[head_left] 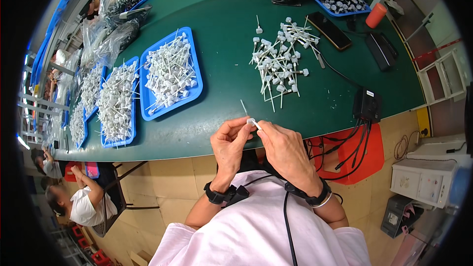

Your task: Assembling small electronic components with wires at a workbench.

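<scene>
Just over the table's near edge, my left hand (229, 147) pinches a small white plastic piece with a thin stem (244, 108) sticking up past the fingers. My right hand (288, 152) is closed at the same spot, its thumb and fingertips on a short white end (255, 124) of the piece. Whether that end is a separate part I cannot tell. Beyond my hands, to the right, lies a loose pile of similar white-headed pieces with thin stems (281, 64). One such piece (258, 25) lies apart, behind the pile.
Left on the green table (221, 34), a blue tray (198, 76) and a second blue tray (133, 128) hold similar pieces. Right are a phone (329, 30), a black cable box (367, 104) and an orange cylinder (376, 16). Another person (91, 204) sits at lower left.
</scene>
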A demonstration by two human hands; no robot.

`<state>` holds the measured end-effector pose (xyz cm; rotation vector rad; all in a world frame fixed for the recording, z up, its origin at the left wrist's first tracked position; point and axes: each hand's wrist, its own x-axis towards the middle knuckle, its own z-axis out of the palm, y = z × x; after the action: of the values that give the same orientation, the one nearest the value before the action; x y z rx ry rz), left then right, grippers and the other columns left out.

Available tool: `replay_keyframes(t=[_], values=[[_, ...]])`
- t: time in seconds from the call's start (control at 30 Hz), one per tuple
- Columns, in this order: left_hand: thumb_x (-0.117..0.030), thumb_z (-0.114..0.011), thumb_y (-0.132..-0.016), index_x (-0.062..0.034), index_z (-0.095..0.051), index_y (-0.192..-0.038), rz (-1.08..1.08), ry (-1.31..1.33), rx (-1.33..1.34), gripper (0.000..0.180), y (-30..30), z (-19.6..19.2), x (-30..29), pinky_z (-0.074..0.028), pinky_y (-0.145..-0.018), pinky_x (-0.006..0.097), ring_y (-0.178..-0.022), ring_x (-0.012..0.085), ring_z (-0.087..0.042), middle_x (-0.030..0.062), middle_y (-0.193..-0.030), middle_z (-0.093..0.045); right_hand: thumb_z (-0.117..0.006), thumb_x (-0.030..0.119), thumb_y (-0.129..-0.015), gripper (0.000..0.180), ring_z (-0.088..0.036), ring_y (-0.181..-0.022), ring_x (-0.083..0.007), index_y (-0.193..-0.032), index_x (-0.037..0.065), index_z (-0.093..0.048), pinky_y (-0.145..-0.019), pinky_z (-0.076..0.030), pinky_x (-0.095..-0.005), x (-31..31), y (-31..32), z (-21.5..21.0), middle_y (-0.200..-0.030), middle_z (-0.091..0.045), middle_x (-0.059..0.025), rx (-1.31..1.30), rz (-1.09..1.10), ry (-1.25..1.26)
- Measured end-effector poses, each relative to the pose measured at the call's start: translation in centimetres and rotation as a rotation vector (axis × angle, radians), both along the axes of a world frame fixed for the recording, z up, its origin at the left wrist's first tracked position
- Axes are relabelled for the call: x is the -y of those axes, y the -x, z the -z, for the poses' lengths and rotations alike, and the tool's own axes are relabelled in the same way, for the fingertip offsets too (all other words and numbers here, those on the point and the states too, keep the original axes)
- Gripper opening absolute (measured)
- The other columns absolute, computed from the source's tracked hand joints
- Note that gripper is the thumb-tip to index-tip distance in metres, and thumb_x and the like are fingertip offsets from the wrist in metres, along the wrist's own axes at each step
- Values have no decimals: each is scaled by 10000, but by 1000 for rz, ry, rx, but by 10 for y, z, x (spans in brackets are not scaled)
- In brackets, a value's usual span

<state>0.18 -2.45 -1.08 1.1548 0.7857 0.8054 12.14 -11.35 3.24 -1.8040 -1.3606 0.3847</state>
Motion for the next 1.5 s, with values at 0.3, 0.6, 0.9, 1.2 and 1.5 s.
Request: replay_keyframes(t=[0.3, 0.6, 0.9, 1.2, 1.5], values=[[-43, -672, -901, 31, -660, -1101, 17, 22, 27, 214, 0, -3, 0, -537, -774, 244, -906, 145, -681, 108, -997, -711, -561, 82, -938, 150, -601, -646, -374, -1049, -13, -600, -560, -466, -415, 1, -4, 4, -754, -618, -190, -92, -19, -61], [-23, -668, -896, 27, -668, -1117, 76, 42, 24, 227, 2, -3, -4, -538, -803, 253, -887, 136, -668, 101, -995, -709, -517, 169, -993, 230, -494, -457, -143, -962, -13, -653, -451, -393, -316, -3, -28, 5, -549, -529, -62, -600, -179, 203], [-35, -689, -886, 23, -676, -1096, 85, 56, -1, 218, 3, -2, -4, -536, -770, 245, -863, 126, -667, 94, -977, -712, -495, 207, -1012, 266, -451, -451, -59, -1011, -3, -660, -434, -366, -269, -4, -42, 2, -553, -517, 10, -726, -265, 328], [-28, -686, -886, 20, -674, -1084, 56, 61, 42, 204, 0, -3, -1, -526, -767, 234, -854, 117, -663, 86, -956, -711, -511, 167, -1002, 230, -469, -472, -65, -1067, 2, -658, -436, -384, -262, 2, -23, 2, -577, -527, -15, -493, -117, 184], [-29, -672, -888, 29, -675, -1060, 51, 53, 35, 181, 1, 1, -1, -536, -797, 273, -855, 150, -677, 97, -936, -706, -508, 155, -997, 219, -516, -515, -133, -1059, -14, -632, -511, -430, -314, 0, -22, 3, -621, -551, -73, -378, -142, 178]])
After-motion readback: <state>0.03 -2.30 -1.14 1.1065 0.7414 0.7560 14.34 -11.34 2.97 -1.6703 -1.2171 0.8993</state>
